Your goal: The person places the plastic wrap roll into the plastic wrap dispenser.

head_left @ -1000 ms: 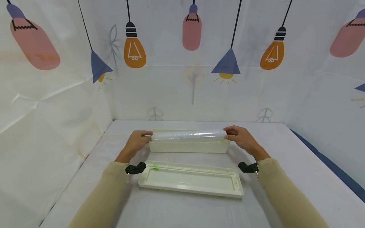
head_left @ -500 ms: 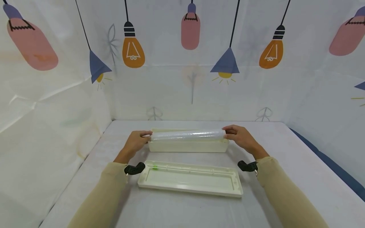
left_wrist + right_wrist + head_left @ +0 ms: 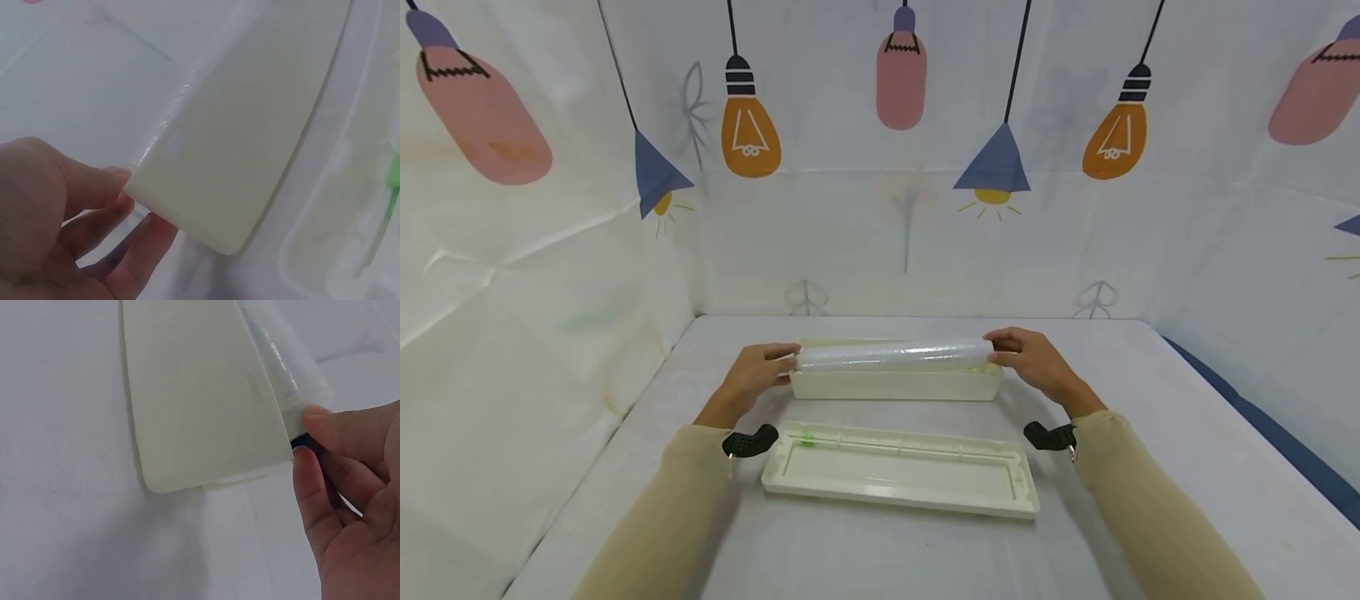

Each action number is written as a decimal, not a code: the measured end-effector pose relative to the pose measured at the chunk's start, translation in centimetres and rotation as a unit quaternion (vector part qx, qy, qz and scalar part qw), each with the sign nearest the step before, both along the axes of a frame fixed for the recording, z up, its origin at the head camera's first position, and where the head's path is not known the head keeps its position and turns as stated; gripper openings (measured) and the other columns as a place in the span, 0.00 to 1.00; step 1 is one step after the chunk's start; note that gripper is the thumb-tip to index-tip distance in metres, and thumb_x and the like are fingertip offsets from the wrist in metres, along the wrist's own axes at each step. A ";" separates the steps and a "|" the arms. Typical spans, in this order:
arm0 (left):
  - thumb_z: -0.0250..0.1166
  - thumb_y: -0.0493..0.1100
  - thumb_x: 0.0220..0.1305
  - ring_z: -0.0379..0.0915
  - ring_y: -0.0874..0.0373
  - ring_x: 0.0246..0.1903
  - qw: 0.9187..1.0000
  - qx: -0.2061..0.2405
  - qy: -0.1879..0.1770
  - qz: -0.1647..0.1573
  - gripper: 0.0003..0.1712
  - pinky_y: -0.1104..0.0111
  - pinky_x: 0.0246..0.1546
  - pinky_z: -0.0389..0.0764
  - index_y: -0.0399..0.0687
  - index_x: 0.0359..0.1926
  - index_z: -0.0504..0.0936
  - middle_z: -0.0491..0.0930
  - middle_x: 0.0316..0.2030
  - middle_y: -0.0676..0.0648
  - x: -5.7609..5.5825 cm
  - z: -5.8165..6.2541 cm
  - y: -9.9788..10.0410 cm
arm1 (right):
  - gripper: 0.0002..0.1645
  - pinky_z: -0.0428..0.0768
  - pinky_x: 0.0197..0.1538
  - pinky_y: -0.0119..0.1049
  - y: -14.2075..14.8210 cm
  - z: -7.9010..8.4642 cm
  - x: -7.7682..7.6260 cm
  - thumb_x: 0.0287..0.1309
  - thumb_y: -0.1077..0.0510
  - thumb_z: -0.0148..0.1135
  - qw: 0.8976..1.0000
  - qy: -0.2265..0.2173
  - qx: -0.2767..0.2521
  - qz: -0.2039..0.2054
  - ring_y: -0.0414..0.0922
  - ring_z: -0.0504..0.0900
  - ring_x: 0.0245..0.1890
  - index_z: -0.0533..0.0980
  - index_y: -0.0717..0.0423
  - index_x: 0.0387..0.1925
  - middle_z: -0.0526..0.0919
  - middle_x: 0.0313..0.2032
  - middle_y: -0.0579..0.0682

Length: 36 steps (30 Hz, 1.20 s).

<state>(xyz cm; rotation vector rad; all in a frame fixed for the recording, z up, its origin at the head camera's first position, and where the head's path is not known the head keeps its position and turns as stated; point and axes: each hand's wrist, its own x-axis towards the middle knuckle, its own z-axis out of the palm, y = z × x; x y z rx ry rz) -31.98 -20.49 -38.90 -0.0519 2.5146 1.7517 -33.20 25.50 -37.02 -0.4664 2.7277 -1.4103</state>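
Observation:
A clear, glossy roll of cling film [image 3: 895,357] lies slantwise in the long cream box [image 3: 895,387], its right end raised above the rim. My right hand [image 3: 1037,363] pinches that end; in the right wrist view the thumb [image 3: 320,425] presses on the end of the roll. At the opposite end, my left hand [image 3: 751,375] holds the roll with thumb and forefinger at the box's top corner, while another finger [image 3: 150,240] touches the end wall from outside. The box wall hides most of the roll's lower side.
In front of the box lies its cream lid [image 3: 898,475], inner side up, with a small green piece [image 3: 807,440] near its left back corner. A white cloth [image 3: 895,558] covers the table. White printed sheets [image 3: 850,242] stand behind and at both sides.
The left end of the roll has sunk slightly, and my left hand's lower fingers have spread down along the box end. My right hand stays almost in place.

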 end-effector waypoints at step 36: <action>0.55 0.53 0.77 0.79 0.44 0.52 0.993 -0.107 0.039 0.012 0.28 0.52 0.53 0.78 0.44 0.69 0.72 0.74 0.64 0.39 5.3 -0.4 0.4 | 0.27 0.84 0.51 0.41 1.5 -1.1 4.9 0.72 0.51 0.59 0.991 0.002 -0.129 -0.029 0.48 0.83 0.51 0.72 0.67 0.61 0.81 0.55 0.65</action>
